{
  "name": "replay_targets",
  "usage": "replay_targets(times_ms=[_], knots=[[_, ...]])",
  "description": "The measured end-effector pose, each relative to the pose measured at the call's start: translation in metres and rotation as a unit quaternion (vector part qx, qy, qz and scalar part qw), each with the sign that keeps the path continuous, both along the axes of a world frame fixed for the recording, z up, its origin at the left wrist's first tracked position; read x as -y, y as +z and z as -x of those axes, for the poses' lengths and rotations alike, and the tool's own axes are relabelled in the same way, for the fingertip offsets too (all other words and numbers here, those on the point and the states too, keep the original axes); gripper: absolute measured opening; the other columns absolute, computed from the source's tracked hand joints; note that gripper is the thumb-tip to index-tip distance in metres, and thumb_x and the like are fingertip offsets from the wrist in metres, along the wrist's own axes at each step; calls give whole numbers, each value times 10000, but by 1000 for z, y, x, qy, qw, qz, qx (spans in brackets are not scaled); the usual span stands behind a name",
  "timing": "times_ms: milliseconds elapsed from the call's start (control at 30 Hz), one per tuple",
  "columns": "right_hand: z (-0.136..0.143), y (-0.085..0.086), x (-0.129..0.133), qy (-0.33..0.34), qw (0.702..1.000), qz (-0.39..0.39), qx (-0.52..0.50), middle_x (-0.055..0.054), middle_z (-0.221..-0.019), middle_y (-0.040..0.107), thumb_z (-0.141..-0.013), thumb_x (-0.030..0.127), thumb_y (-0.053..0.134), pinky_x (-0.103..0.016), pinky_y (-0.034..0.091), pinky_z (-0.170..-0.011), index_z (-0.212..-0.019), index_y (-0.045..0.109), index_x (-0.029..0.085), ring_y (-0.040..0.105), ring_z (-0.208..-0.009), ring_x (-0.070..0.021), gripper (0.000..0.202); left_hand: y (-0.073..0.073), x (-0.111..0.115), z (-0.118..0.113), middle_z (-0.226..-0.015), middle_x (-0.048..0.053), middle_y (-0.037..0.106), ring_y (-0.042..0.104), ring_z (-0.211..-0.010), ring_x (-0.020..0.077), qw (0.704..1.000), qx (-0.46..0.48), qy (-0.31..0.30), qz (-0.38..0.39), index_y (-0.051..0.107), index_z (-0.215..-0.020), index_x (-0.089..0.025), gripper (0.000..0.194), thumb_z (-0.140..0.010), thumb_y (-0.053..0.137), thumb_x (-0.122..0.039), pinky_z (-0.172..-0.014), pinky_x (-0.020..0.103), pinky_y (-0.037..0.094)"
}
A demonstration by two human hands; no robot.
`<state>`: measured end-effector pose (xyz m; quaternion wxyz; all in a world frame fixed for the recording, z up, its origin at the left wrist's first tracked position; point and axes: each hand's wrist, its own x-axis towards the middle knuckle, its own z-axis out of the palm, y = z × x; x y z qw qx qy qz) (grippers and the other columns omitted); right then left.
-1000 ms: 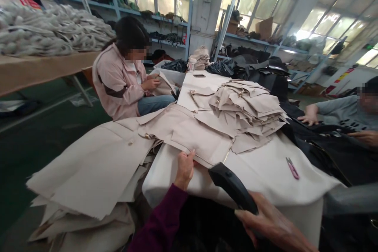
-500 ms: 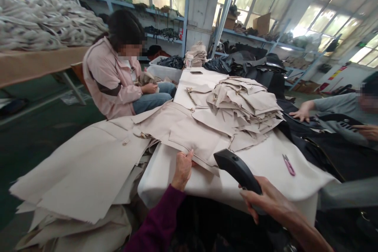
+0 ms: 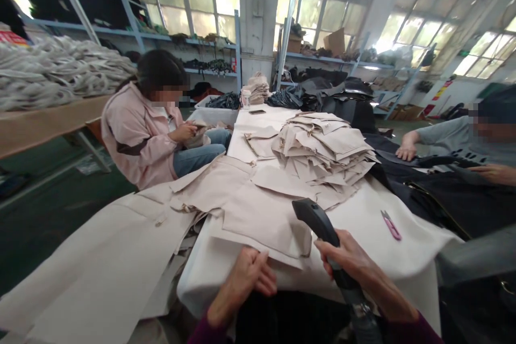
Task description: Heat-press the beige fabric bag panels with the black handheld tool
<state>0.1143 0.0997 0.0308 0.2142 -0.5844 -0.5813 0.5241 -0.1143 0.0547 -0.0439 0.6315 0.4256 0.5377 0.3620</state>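
Note:
My left hand point(image 3: 250, 274) is at the near edge of a beige fabric piece point(image 3: 258, 220), thumb and forefinger closed at its lower layer's edge and the other fingers curled below. The piece lies over the table's near left part, with stitched seams and a small metal fitting. In my right hand point(image 3: 346, 258) is a black curved nozzle tool point(image 3: 316, 220); its wide flat head points up and left, just above the fabric's right end, and a thick hose-like part runs down from the handle.
A tall pile of beige pieces point(image 3: 322, 145) stands on the white table point(image 3: 363, 220). Pink thread snips point(image 3: 391, 226) lie at the right. More beige panels point(image 3: 100, 258) hang at the left. One person point(image 3: 137, 129) sits at left; another's hand point(image 3: 407, 148) rests on dark cloth point(image 3: 463, 193).
My left hand has come down and toward me, and the fabric's lower layer shows more at the near edge. The nozzle tool is tilted more upright. The view has tipped up.

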Motion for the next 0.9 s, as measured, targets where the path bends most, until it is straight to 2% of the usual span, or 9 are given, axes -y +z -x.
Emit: replay_targets(times_ms=[67,133,200,267,367,467,567,733,900], knots=[[-14,1,1,1,1000,5,12,29,-465,537,-796,436,543,-195,417,-380,-653,490,174,514,-389,-105,304,30,4,13,-507,18,617,569,-387,135,985,-79,-151,-33,534,-621,-165,417,-839,449,-510,-374,209,389],[-23,-1,5,-3,1000,21,16,32,-461,529,-791,414,542,-190,414,-374,-650,479,177,505,-385,-101,283,59,-15,20,-512,5,610,574,-427,119,956,-215,-123,-155,566,-649,-163,422,-900,378,-446,-457,213,421],[-26,-7,7,-7,999,31,3,38,-470,527,-787,394,539,-189,426,-376,-666,472,180,496,-384,-94,254,74,-57,17,-713,37,681,632,-606,142,892,-329,-74,-300,614,-814,-169,326,-923,374,-361,-628,251,477],[-25,-12,6,-10,999,29,-13,43,-466,520,-783,377,535,-186,431,-370,-672,471,182,491,-378,-92,234,69,-109,1,-1075,117,656,611,-980,216,816,-431,-86,-376,597,-1074,-165,248,-892,451,-248,-873,339,448],[-20,-17,2,-14,999,22,-34,54,-455,504,-777,342,531,-188,426,-350,-674,459,187,483,-358,-92,199,39,-175,-30,-1287,126,551,473,-1206,240,802,-431,-140,-388,612,-1102,-191,308,-803,563,-132,-1024,364,341],[-19,-19,-4,-17,998,26,-51,56,-471,507,-768,323,535,-194,428,-345,-691,449,191,481,-361,-92,175,15,-208,-48,-1116,97,647,551,-1087,220,811,-408,-174,-382,676,-917,-210,210,-872,473,-181,-990,342,369],[-20,-22,-10,-24,998,22,-62,53,-480,510,-751,322,549,-202,433,-349,-703,459,188,484,-374,-98,169,13,-216,-46,-945,81,677,590,-962,227,832,-374,-182,-366,686,-836,-205,253,-890,441,-239,-924,338,398],[-18,-23,-23,-23,996,-29,-78,51,-445,497,-778,308,525,-180,394,-352,-641,479,176,472,-364,-89,196,25,-202,-30,-733,34,663,602,-786,217,891,-270,-189,-312,687,-680,-190,159,-775,585,-266,-769,294,446],[-19,-15,-32,-42,994,-46,-89,55,-449,510,-795,346,527,-188,416,-364,-669,485,178,468,-352,-85,214,16,-170,-21,-662,21,665,571,-550,155,952,-122,-170,-224,701,-797,-133,341,-804,517,-420,-512,233,429]])
